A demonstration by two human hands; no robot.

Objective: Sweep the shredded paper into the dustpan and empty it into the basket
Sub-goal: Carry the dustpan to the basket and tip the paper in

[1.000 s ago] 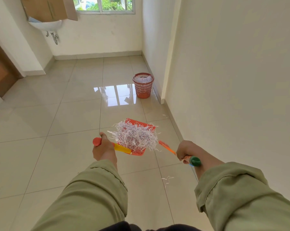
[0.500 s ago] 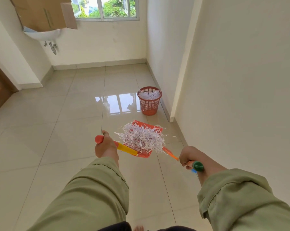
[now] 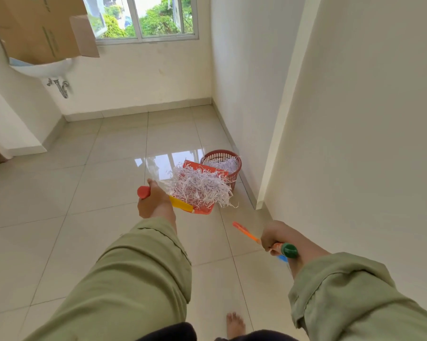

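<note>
Head view: shredded paper (image 3: 202,188) heaped in dustpan (image 3: 205,209), more in basket (image 3: 232,178).

Bright daylight from the window (image 3: 143,18) glares off the glossy floor tiles (image 3: 163,161); wide-angle bending at edges, slight motion blur.

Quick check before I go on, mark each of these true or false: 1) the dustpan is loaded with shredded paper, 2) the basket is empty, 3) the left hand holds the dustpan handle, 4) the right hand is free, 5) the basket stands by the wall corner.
1) The dustpan is loaded with shredded paper. True.
2) The basket is empty. False: shredded paper already lies inside it.
3) The left hand holds the dustpan handle. True.
4) The right hand is free. False: it grips the brush by its handle.
5) The basket stands by the wall corner. True.
</note>
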